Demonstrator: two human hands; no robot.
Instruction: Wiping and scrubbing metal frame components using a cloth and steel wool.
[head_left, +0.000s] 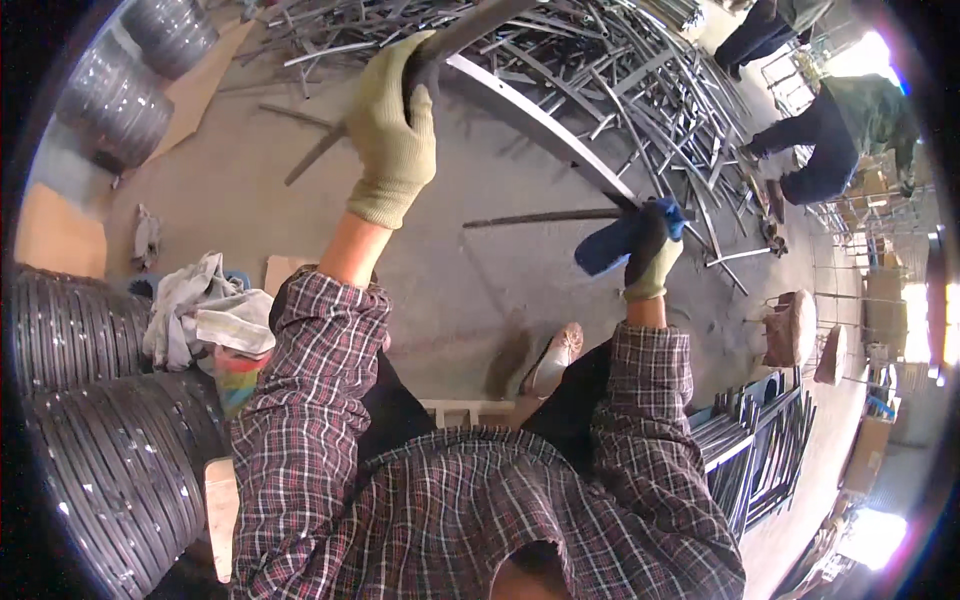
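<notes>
To me the pale metal bar (545, 122) looks stiff, likely slick, best held by its ends; left hand (397, 125) grips a dark bar (472, 27), right hand (651, 265) a blue cloth (606, 246).

I count two gloved hands, the left hand (392, 135) at upper centre, the right hand (655, 265) right of centre, with one blue cloth (605, 247). Between them I make out at least one metal bar (540, 122); a second I cannot confirm. Four black coils (120, 480) line the left edge, two high, two low. Two other people (845, 130) show at upper right, one shoe (553, 362) below centre. The heap of metal strips (640, 85) at the top defies my counting.
</notes>
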